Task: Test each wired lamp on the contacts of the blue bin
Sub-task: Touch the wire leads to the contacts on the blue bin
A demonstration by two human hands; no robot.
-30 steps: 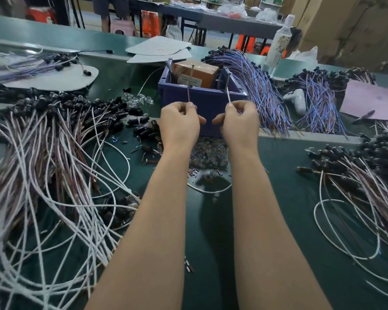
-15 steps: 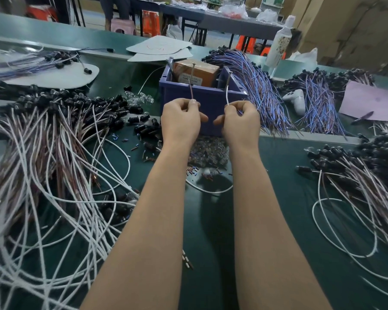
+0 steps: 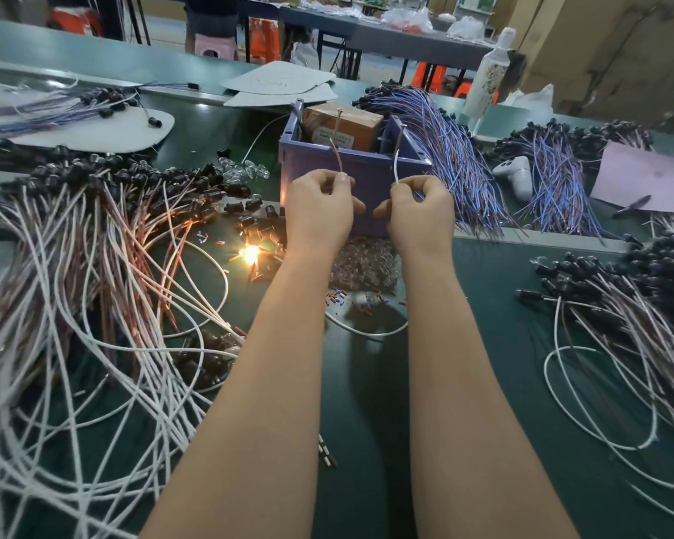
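lamp: lit orange, on surface left of left wrist | left hand: pinches brown wire, tip at left pin | right hand: pinches white wire, tip at right pin | blue bin: just beyond both hands, holds cardboard box

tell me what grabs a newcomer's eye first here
A lamp glows bright orange on the green table, just left of the left forearm. Straight ahead, the left hand pinches a brown wire and the right hand a white wire, both raised to the metal pins in the blue bin.
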